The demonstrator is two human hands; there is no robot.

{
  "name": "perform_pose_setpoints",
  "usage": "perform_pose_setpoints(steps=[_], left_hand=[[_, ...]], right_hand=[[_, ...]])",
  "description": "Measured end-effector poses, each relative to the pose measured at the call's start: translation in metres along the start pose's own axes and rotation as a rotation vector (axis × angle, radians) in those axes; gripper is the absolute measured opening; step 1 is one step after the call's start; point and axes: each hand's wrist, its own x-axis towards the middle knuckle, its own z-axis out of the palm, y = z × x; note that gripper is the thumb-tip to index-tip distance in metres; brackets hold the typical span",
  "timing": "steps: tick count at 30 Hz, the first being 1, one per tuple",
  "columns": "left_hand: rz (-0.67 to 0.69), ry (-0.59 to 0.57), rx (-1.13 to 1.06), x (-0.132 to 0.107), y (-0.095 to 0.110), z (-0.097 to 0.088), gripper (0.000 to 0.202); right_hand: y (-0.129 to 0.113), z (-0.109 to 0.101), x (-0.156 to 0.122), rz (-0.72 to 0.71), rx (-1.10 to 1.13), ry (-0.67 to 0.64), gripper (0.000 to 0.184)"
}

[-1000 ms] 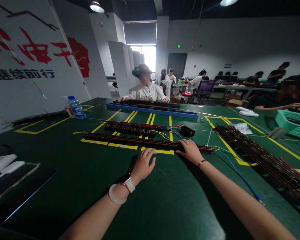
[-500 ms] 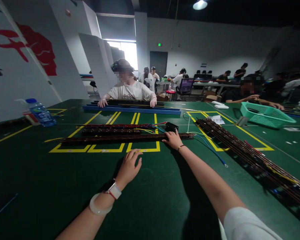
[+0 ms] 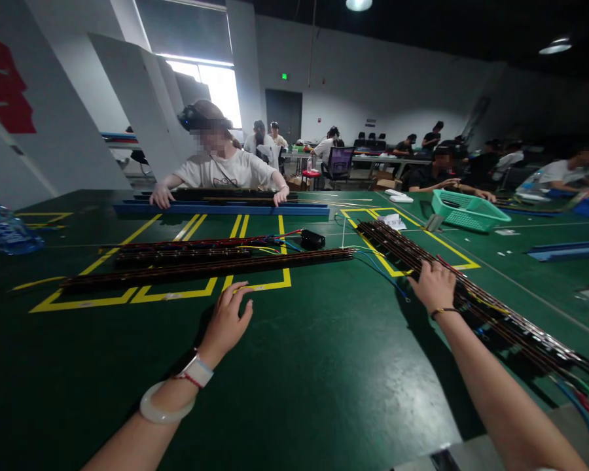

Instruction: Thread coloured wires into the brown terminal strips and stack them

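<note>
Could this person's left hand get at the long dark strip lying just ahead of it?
Probably yes: the left hand looks empty, its fingers loosely curled, and only green tabletop and yellow tape show between it and the long dark strip.

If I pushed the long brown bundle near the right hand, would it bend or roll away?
The bundle is probably stiff, since its many thin rods run straight. It likely wouldn't roll, because it looks wide and flat rather than round. The coloured wires at its near end would probably flop, being thin and curved.
</note>
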Motion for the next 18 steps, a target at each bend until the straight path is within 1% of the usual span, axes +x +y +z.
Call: perform_pose_setpoints(steps=[2, 3, 5, 8, 14, 18], left_hand=[[0.010, 0.004, 0.004, 0.000, 0.001, 0.001, 0.026], [0.018, 0.007, 0.007, -0.001, 0.001, 0.002, 0.026], [0.034, 0.010, 0.013, -0.001, 0.003, 0.003, 0.026], [0.045, 0.009, 0.019, -0.002, 0.006, 0.004, 0.026], [0.031, 0.025, 0.030, -0.003, 0.007, 0.002, 0.024], [0.022, 0.043, 0.038, -0.003, 0.005, 0.001, 0.023]], right_hand=[[0.031, 0.012, -0.010, 0.030, -0.116, -0.069, 0.049], [0.041, 0.016, -0.014, 0.029, -0.150, -0.082, 0.049], [0.053, 0.022, -0.019, 0.004, -0.182, -0.069, 0.048], [0.057, 0.025, -0.021, -0.017, -0.204, -0.018, 0.048], [0.056, 0.028, -0.018, 0.034, -0.206, -0.004, 0.053], [0.057, 0.026, -0.022, 0.040, -0.207, 0.045, 0.051]])
